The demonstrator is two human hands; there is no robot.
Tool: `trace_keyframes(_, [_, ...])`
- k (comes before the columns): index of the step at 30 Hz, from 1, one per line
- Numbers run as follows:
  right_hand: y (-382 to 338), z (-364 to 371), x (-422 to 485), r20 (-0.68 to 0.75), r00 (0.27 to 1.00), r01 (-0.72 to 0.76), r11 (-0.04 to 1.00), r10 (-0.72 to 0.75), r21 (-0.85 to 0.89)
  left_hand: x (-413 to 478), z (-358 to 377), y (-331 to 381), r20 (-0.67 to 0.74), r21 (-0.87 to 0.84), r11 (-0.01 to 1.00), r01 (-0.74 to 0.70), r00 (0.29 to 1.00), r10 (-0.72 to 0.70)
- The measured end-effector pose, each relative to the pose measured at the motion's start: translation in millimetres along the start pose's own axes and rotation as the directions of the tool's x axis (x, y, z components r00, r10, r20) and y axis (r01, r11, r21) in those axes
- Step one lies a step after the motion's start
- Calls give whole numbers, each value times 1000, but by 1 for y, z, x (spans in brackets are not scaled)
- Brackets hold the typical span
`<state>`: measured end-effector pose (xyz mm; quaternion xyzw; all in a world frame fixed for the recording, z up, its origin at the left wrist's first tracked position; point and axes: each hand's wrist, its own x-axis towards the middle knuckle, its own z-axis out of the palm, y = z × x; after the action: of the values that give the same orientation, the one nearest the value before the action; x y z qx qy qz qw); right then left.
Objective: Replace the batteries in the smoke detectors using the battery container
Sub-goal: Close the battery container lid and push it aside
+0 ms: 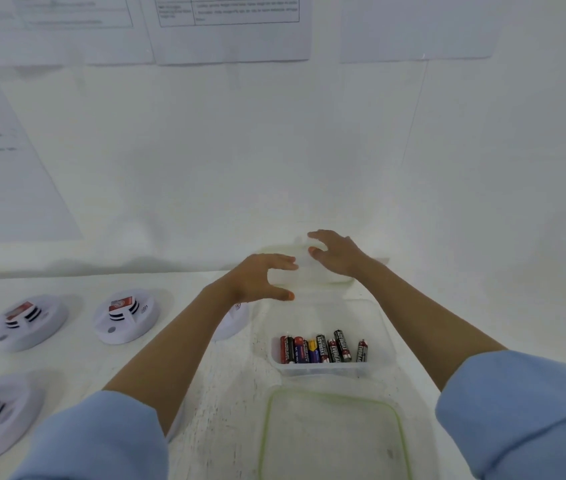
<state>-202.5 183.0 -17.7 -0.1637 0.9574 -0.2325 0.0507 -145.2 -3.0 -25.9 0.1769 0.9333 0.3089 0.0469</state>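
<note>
Hands apart, left hand point(261, 278) and right hand point(337, 253) curled at either end of a lidded clear container point(311, 274); grip or touch, cannot tell. Battery container point(375, 362) open between the forearms, smoke detectors point(125, 317) leftward. Seemingly container opening; next needs a clean lid lift.

EVEREADY runs in white along several black batteries point(342, 345) lying in my clear container point(378, 341). The printed sheets point(229, 26) pinned up ahead and the red labels point(120, 304) on the smoke detectors point(125, 329) are too blurred for me to read.
</note>
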Motion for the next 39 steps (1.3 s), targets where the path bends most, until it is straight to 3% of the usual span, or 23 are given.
trace_keyframes(4, [-1, 9, 16, 89, 996, 14, 997, -8, -72, 6, -5, 1, 21, 96, 995, -24, 1000, 22])
trace_keyframes(8, [-4, 12, 23, 81, 997, 8, 995, 0, -100, 11, -5, 2, -7, 299, 952, -72, 997, 78])
trace_keyframes(11, [-4, 15, 25, 61, 998, -1, 994, 8, -109, 12, -3, 0, -35, 349, 931, -103, 992, 122])
trace_keyframes(21, [-4, 17, 28, 66, 997, -21, 996, 27, -87, 11, 5, -5, -114, 345, 932, -114, 980, 162])
trace_keyframes(27, [-7, 7, 14, 79, 997, 35, 988, -23, -152, 13, -9, 5, 10, 197, 980, -25, 1000, 24])
trace_keyframes(30, [-7, 0, 3, 60, 997, 64, 992, -58, -106, 8, -10, 10, -18, 115, 993, 23, 1000, -21])
trace_keyframes(39, [-21, -7, -63, 119, 992, 53, 997, -45, -60, -27, 2, 36, -101, 319, 941, 115, 991, -86])
